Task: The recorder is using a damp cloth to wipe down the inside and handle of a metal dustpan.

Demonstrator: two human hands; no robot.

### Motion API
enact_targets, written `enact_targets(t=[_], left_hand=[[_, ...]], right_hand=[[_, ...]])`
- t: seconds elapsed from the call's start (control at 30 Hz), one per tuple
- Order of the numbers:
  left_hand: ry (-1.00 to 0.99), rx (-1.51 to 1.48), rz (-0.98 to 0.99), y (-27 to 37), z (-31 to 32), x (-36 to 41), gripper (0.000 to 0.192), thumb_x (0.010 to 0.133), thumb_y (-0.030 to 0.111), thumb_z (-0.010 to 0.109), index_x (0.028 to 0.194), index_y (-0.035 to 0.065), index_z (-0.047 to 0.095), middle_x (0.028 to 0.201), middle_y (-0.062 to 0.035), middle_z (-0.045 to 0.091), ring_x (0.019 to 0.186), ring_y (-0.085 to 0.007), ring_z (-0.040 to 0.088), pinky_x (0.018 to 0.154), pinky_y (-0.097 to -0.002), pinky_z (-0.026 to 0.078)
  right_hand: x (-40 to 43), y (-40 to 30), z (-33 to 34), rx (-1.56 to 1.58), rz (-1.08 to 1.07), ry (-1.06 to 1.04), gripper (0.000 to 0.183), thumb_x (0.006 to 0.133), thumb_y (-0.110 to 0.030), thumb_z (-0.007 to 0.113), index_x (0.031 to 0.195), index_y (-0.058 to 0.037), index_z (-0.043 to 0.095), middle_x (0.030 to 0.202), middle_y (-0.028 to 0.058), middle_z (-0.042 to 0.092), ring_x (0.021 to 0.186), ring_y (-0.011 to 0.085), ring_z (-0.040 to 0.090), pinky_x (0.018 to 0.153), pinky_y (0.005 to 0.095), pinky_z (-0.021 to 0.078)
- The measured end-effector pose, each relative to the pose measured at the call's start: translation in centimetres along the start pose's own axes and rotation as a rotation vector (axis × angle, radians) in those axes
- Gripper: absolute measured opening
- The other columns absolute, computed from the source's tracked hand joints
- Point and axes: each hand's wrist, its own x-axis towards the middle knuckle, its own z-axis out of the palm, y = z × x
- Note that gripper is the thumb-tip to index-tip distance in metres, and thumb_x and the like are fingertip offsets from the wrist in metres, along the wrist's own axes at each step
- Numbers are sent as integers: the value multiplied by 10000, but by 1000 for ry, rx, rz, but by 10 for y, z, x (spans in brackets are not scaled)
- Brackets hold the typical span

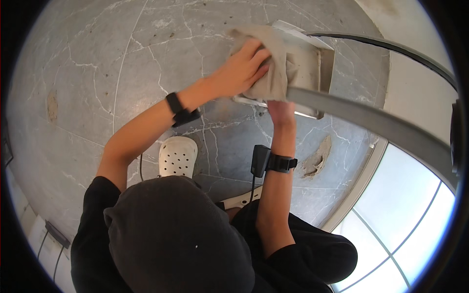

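My left hand [249, 67] has its fingers curled into a beige cloth [274, 73], which looks slightly blurred. Under the cloth is a shallow rectangular metal tray [306, 75] with raised sides, resting on the floor. My right forearm reaches up to the near side of the tray. Only the wrist and the base of my right hand [281, 110] show. The cloth covers its fingers, so their grip is hidden.
Grey marble-patterned floor [165, 73] surrounds the tray. Dried beige smears [318, 159] mark it on the right. A white clog [178, 156] stands below my left forearm. A grey curved band [366, 110] crosses the view from the right. Bright framed panels [395, 205] lie at lower right.
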Motion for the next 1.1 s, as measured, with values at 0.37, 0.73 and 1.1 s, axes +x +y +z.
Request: enact_targets(t=[0.37,0.73,1.1], left_hand=[[-189,-711,-441,-18,24,-10,919,896,278,584,1470,139,-121,1538,-125,50,1407,-226,94,1121,-320,159],[-299,-444,-443,38,78,-48,764,935,268,458,1450,13,-45,1467,-300,-128,1380,-419,-128,1133,-452,58],[96,-659,-275,77,36,-6,703,924,213,443,1430,-50,33,1483,-259,5,1395,-385,-17,1125,-432,35]], right_hand=[[4,29,24,34,154,88,480,989,-313,389,1398,-70,330,1404,25,392,1278,159,369,1087,306,251],[-36,22,-6,187,26,420,521,955,-397,416,1354,-65,384,1341,82,452,1223,234,449,1041,373,358],[-64,-28,47,-220,-667,1140,600,961,-469,352,1359,-20,330,1340,146,419,1235,271,429,1041,402,368]])
